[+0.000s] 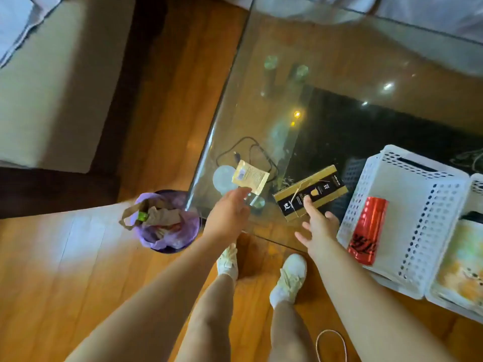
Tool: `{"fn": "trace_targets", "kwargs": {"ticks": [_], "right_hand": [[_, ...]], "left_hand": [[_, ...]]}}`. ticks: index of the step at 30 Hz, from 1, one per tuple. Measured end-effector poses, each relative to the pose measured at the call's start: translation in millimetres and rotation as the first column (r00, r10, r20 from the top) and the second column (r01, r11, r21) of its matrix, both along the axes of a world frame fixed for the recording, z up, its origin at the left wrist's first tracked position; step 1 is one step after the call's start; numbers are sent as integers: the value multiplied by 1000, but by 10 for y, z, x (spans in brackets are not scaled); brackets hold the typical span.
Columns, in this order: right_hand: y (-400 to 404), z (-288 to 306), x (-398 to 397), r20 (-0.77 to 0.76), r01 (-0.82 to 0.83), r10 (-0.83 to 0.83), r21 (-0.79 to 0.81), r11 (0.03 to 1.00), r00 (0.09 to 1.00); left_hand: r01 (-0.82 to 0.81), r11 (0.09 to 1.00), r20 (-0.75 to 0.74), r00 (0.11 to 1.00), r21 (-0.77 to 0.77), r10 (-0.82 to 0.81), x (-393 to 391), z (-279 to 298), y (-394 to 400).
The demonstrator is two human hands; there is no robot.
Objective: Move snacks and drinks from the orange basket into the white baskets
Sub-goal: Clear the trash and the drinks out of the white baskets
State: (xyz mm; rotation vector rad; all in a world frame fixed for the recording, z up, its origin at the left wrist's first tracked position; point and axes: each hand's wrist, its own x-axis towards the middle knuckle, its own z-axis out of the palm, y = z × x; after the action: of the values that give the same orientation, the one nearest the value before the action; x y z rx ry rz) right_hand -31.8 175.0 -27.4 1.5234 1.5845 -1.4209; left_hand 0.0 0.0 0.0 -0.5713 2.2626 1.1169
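My left hand (pixel 230 212) pinches a small beige snack packet (pixel 250 177) by its lower edge, above the near left corner of the glass table (pixel 261 95). My right hand (pixel 317 222) hovers with fingers spread, its fingertip on the near end of a gold and black box (pixel 312 190) lying on the glass. To the right stands a white basket (pixel 428 205) with a red can (pixel 367 229) lying in it. A second white basket (pixel 467 307) at the right edge holds a pale snack bag (pixel 462 267). The orange basket is out of view.
A purple-lined bin (pixel 164 223) full of paper rubbish stands on the wooden floor left of the table corner. A black cable (pixel 251 155) and a round coaster (pixel 222 178) lie on the glass. A sofa (pixel 47 82) is at the left. My feet are under the table edge.
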Motion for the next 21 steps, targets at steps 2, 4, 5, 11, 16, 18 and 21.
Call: {"fn": "trace_targets", "kwargs": {"ticks": [2, 4, 5, 11, 16, 18, 21], "right_hand": [[-54, -80, -48, 11, -25, 24, 76, 997, 1000], [-84, -173, -66, 10, -41, 40, 109, 993, 999], [-104, -201, -71, 12, -34, 33, 110, 993, 999], [-165, -340, -97, 48, -112, 105, 201, 973, 993], [-199, -402, -99, 55, -141, 132, 230, 963, 990], [-205, -426, -98, 60, -143, 132, 231, 963, 989], [-206, -427, -113, 71, -140, 127, 226, 964, 989]], "left_hand": [[204, 955, -47, 975, -216, -219, -193, -137, -85], [397, 837, -70, 889, -376, -453, -378, -270, -176], [476, 769, -48, 837, -427, -545, -454, -335, -204], [648, 522, 94, 672, -554, -734, -673, -640, -251], [659, 435, 132, 629, -614, -766, -709, -706, -197], [661, 424, 138, 623, -619, -770, -723, -685, -187], [655, 408, 138, 617, -636, -775, -731, -684, -183]]}}
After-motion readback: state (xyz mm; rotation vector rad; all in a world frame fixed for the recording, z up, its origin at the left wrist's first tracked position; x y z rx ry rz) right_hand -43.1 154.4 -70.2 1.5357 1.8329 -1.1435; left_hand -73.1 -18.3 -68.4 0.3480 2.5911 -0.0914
